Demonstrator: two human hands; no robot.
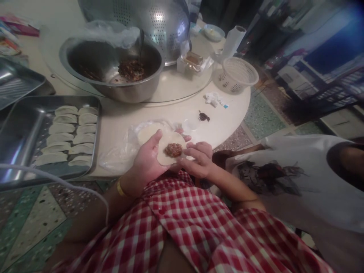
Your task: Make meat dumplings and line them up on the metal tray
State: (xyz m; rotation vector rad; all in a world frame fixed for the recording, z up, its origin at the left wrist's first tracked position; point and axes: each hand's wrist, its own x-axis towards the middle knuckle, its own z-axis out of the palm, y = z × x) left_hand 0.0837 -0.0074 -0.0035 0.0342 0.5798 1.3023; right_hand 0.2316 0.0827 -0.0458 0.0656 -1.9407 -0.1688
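A round dumpling wrapper (170, 138) with a mound of brown minced filling (173, 150) lies across the palm of my left hand (145, 159). The left thumb stands up along the wrapper's near-left side, while some fingertips show past its far edge. My right hand (200, 161) has its fingers curled at the wrapper's right edge, close beside the filling. Behind the left thumb, more pale wrapper dough (148, 131) rests on a clear plastic bag (118, 149). To the left, a metal tray (25, 132) holds two columns of folded dumplings (61, 137).
A steel bowl (125, 91) with filling and a utensil stands on the glass turntable (173, 89), before a large colander (159, 22). A white basket (239, 76) and crumpled tissue (213, 98) are at the right. Another person in a white shirt (307, 167) is close on the right.
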